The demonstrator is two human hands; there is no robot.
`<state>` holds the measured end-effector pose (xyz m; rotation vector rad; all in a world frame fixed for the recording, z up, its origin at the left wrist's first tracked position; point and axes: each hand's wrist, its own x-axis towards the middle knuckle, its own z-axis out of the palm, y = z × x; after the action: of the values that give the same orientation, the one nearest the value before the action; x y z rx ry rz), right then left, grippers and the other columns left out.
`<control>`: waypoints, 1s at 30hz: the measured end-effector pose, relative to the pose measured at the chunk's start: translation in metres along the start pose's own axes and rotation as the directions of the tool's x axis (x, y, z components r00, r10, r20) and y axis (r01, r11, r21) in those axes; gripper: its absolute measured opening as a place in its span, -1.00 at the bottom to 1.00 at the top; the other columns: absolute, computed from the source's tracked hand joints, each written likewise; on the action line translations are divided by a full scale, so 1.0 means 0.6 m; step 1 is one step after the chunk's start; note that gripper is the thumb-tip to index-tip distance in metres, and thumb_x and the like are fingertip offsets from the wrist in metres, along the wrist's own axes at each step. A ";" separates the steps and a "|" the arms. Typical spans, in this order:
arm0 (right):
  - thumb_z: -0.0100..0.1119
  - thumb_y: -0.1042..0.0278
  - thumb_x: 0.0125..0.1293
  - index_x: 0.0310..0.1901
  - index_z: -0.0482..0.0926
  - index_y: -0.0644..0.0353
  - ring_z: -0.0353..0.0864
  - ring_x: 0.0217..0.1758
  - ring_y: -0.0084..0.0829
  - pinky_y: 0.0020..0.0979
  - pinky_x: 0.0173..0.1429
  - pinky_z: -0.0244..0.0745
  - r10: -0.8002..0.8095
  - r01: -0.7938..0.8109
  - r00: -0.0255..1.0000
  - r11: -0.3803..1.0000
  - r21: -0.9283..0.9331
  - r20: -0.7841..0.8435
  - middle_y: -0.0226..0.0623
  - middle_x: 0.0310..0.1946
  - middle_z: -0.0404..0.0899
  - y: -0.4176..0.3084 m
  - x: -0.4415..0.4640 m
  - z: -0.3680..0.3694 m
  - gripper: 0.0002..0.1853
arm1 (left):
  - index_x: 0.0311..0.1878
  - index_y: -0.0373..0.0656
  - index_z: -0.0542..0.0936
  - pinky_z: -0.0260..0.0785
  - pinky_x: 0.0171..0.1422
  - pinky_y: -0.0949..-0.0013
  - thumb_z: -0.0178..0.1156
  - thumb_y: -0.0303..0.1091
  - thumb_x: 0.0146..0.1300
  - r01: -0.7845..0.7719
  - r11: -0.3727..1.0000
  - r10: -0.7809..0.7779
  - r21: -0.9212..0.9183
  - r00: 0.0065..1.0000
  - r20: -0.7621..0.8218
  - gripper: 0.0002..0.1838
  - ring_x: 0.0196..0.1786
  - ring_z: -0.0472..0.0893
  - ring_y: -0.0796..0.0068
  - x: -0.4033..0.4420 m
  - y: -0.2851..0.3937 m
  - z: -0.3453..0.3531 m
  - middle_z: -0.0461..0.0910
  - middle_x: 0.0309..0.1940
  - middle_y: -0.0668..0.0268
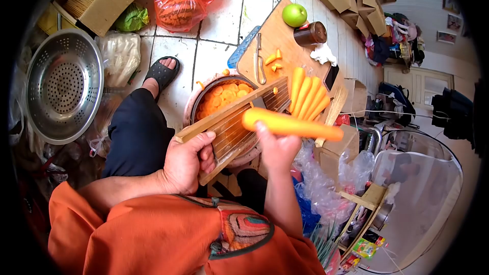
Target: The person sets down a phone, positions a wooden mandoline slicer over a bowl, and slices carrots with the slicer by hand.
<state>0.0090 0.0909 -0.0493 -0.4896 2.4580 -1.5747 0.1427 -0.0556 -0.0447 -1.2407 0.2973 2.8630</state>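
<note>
My left hand (189, 160) is closed round the near end of a wooden-framed slicer (229, 131), which tilts over a pot. Inside the pot lie many round carrot slices (222, 98). In my right hand (277, 145) is a long peeled carrot (293, 125), held across the slicer's upper face; whether it touches the blade I cannot tell. Several whole peeled carrots (308, 94) rest together on a wooden cutting board (280, 30). Also on the board are a peeler (260, 60) and a few small carrot pieces (274, 60).
A green apple (294, 15) and a dark jar (310, 34) stand at the board's far end, near a phone (331, 77). A steel colander (65, 86) is at left. A red bag of melons (186, 0) sits on the tiled floor. Plastic bags (331, 188) lie right.
</note>
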 end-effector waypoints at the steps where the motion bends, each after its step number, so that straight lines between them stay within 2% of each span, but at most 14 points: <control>1: 0.38 0.58 0.06 -0.14 0.55 0.42 0.61 -0.26 -0.47 -0.45 -0.14 0.55 0.190 -0.186 0.981 0.980 0.073 -0.049 -0.23 -0.26 0.62 0.022 0.024 -0.008 -0.69 | -0.46 -0.11 0.38 0.12 -0.64 0.41 0.12 -0.39 0.27 -0.007 1.000 0.007 -0.013 1.000 0.010 -0.81 -0.75 0.20 0.55 0.002 -0.001 0.000 0.26 -0.75 0.42; 3: 0.34 0.56 0.12 -0.19 0.58 0.46 0.63 -0.28 -0.48 -0.44 -0.15 0.57 0.168 -0.195 0.966 0.972 -0.128 -0.195 -0.21 -0.30 0.64 0.064 0.080 -0.032 -0.77 | -0.47 -0.11 0.39 0.13 -0.65 0.41 0.12 -0.40 0.29 -0.016 0.999 0.017 -0.027 1.000 0.021 -0.80 -0.76 0.21 0.56 0.001 -0.003 -0.002 0.26 -0.75 0.43; 4: 0.36 0.55 0.11 -0.20 0.60 0.46 0.63 -0.30 -0.48 -0.43 -0.14 0.57 0.166 -0.172 0.954 0.985 -0.003 -0.251 -0.23 -0.32 0.65 0.108 0.104 -0.050 -0.77 | -0.46 -0.11 0.39 0.13 -0.65 0.41 0.13 -0.40 0.29 -0.015 1.000 0.015 -0.026 1.000 0.019 -0.81 -0.76 0.21 0.56 0.000 -0.004 -0.002 0.26 -0.75 0.43; 7: 0.35 0.55 0.12 -0.19 0.60 0.46 0.63 -0.29 -0.48 -0.45 -0.14 0.56 0.146 -0.172 0.968 0.978 -0.116 -0.203 -0.23 -0.31 0.64 0.095 0.095 -0.052 -0.77 | -0.44 -0.11 0.39 0.12 -0.65 0.41 0.12 -0.39 0.27 -0.020 1.000 0.020 -0.021 1.000 0.006 -0.83 -0.76 0.20 0.55 0.002 0.006 0.006 0.26 -0.75 0.42; 8: 0.34 0.56 0.12 -0.19 0.60 0.46 0.62 -0.28 -0.46 -0.47 -0.14 0.55 0.203 -0.208 0.967 0.978 -0.014 -0.156 -0.22 -0.29 0.64 0.054 0.069 -0.033 -0.77 | -0.43 -0.11 0.38 0.11 -0.64 0.42 0.12 -0.39 0.25 -0.003 1.000 0.003 -0.011 1.000 -0.017 -0.84 -0.76 0.19 0.55 -0.001 0.004 0.006 0.26 -0.75 0.41; 9: 0.34 0.57 0.10 -0.20 0.59 0.44 0.61 -0.30 -0.49 -0.48 -0.17 0.54 0.115 -0.115 0.988 0.993 0.004 -0.099 -0.22 -0.30 0.63 0.027 0.038 -0.017 -0.77 | -0.43 -0.11 0.38 0.11 -0.64 0.42 0.12 -0.39 0.25 0.006 1.000 -0.006 -0.018 1.000 -0.023 -0.84 -0.76 0.19 0.55 -0.002 0.003 0.006 0.26 -0.75 0.41; 11: 0.36 0.57 0.09 -0.21 0.58 0.43 0.59 -0.32 -0.52 -0.48 -0.21 0.53 -0.343 0.342 0.938 0.888 -0.307 0.052 -0.25 -0.33 0.63 -0.011 -0.005 0.000 -0.76 | -0.43 -0.11 0.38 0.11 -0.64 0.42 0.12 -0.40 0.25 -0.006 1.000 0.006 -0.004 1.000 -0.021 -0.84 -0.76 0.19 0.55 0.000 0.003 0.005 0.26 -0.75 0.41; 14: 0.38 0.56 0.07 -0.22 0.59 0.42 0.59 -0.37 -0.51 -0.43 -0.23 0.51 0.196 -0.201 0.973 0.979 -0.028 -0.120 -0.28 -0.37 0.63 0.021 0.014 -0.006 -0.76 | -0.44 -0.10 0.37 0.11 -0.64 0.41 0.12 -0.40 0.25 -0.013 1.000 0.013 0.004 1.000 -0.001 -0.84 -0.76 0.19 0.55 0.000 0.002 0.002 0.25 -0.75 0.41; 18: 0.36 0.51 0.11 -0.26 0.64 0.45 0.61 -0.37 -0.53 -0.44 -0.24 0.53 0.083 -0.135 0.967 0.969 -0.207 -0.240 -0.27 -0.39 0.65 0.103 0.087 -0.048 -0.81 | -0.39 -0.11 0.42 0.14 -0.65 0.42 0.13 -0.40 0.28 0.001 0.999 0.000 -0.038 1.000 0.027 -0.87 -0.75 0.21 0.58 -0.002 0.000 0.000 0.27 -0.74 0.43; 21: 0.38 0.54 0.07 -0.21 0.62 0.41 0.61 -0.35 -0.47 -0.42 -0.19 0.53 0.189 -0.192 0.962 0.981 0.004 -0.198 -0.24 -0.36 0.65 0.066 0.057 -0.024 -0.76 | -0.44 -0.10 0.37 0.11 -0.65 0.41 0.12 -0.40 0.25 -0.003 1.000 0.002 -0.011 1.000 -0.014 -0.83 -0.76 0.19 0.55 -0.002 0.002 0.004 0.25 -0.75 0.41; 23: 0.37 0.55 0.06 -0.20 0.61 0.39 0.60 -0.37 -0.47 -0.43 -0.22 0.53 -0.163 0.158 0.984 0.985 -0.074 -0.072 -0.26 -0.36 0.63 0.029 0.001 0.002 -0.75 | -0.45 -0.10 0.37 0.11 -0.64 0.41 0.12 -0.40 0.24 -0.004 1.000 0.003 -0.014 1.000 -0.028 -0.83 -0.76 0.19 0.55 0.000 0.002 0.003 0.25 -0.75 0.41; 26: 0.36 0.55 0.07 -0.21 0.60 0.39 0.58 -0.40 -0.49 -0.45 -0.24 0.53 -0.028 0.019 0.995 0.995 -0.097 -0.096 -0.30 -0.38 0.61 0.040 -0.006 0.005 -0.77 | -0.46 -0.10 0.37 0.11 -0.64 0.41 0.13 -0.40 0.24 -0.006 1.000 0.007 0.004 1.000 -0.020 -0.82 -0.76 0.19 0.55 -0.001 0.002 0.002 0.26 -0.75 0.41; 27: 0.35 0.55 0.08 -0.20 0.60 0.41 0.60 -0.37 -0.49 -0.46 -0.23 0.53 0.122 -0.129 0.988 0.989 -0.070 -0.098 -0.27 -0.36 0.63 0.032 0.016 -0.003 -0.76 | -0.46 -0.10 0.37 0.11 -0.64 0.41 0.13 -0.40 0.24 -0.007 1.000 0.007 0.009 1.000 -0.018 -0.82 -0.76 0.19 0.55 0.001 0.000 0.000 0.26 -0.75 0.41; 30: 0.34 0.55 0.09 -0.18 0.60 0.42 0.61 -0.34 -0.49 -0.47 -0.21 0.53 0.139 -0.184 0.968 0.959 -0.216 -0.210 -0.23 -0.33 0.64 0.091 0.066 -0.032 -0.76 | -0.40 -0.12 0.41 0.12 -0.65 0.42 0.14 -0.41 0.27 -0.018 0.999 0.019 -0.034 0.999 0.033 -0.86 -0.75 0.21 0.57 -0.002 -0.004 -0.004 0.27 -0.74 0.43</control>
<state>-0.0439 0.1137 -0.0896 -0.1655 2.7663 -1.3321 0.1456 -0.0539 -0.0461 -1.1999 0.2630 2.9127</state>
